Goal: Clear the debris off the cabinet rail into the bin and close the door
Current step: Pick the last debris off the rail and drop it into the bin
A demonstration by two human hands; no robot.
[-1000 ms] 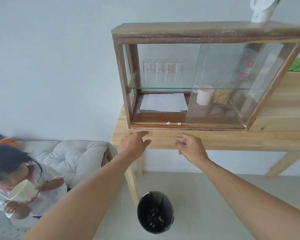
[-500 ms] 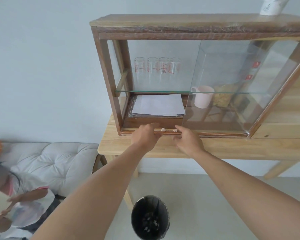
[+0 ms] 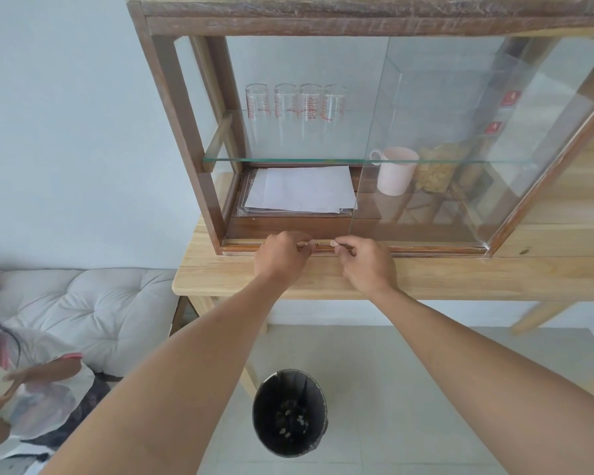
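A wooden cabinet with glass sliding doors stands on a light wood table. Its bottom rail (image 3: 426,249) runs along the front. The glass door (image 3: 460,149) is slid right, leaving the left half open. My left hand (image 3: 283,258) and my right hand (image 3: 367,264) both rest on the rail, fingertips pinched over small pale debris (image 3: 333,243). Which pieces each hand holds is hidden by the fingers. A black bin (image 3: 288,411) stands on the floor below, with pale bits inside.
Inside the cabinet are several measuring glasses (image 3: 295,104), a stack of papers (image 3: 300,190), a pink mug (image 3: 395,171) and a jar. A padded cushion (image 3: 93,310) lies at left, and a seated person (image 3: 31,389) holds a cup at lower left.
Both hands moved forward from the table edge onto the cabinet rail and closed their fingers around the debris. The view has come closer to the cabinet.
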